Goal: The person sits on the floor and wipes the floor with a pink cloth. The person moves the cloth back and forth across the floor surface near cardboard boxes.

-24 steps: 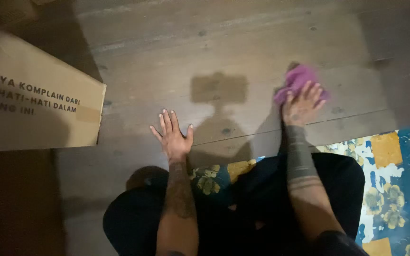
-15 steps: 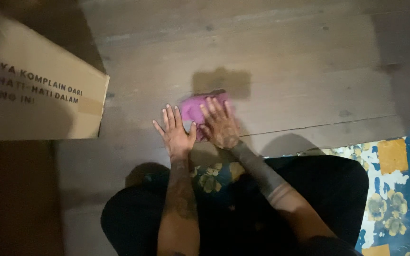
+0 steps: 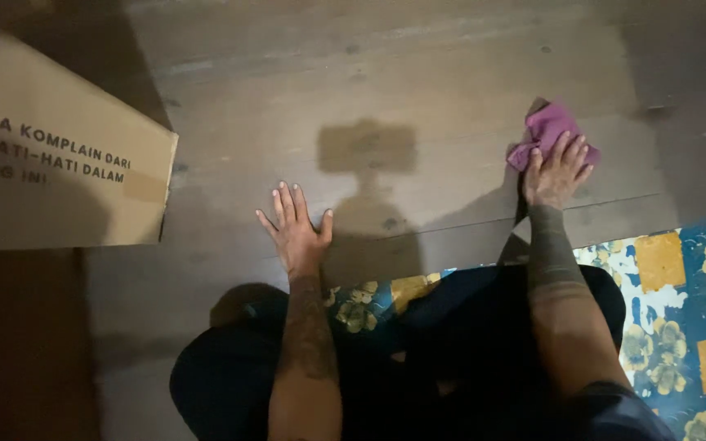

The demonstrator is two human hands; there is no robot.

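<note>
Right hand (image 3: 557,173) presses the crumpled purple cloth (image 3: 551,131) onto the wooden floor (image 3: 418,73) (no wiped patch discernible); left hand (image 3: 296,233) spread flat, bracing.

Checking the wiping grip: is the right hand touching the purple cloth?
Touching. The head view shows the right hand pressed on the purple cloth, its fingers overlapping the cloth's near edge on the wooden floor.
</note>
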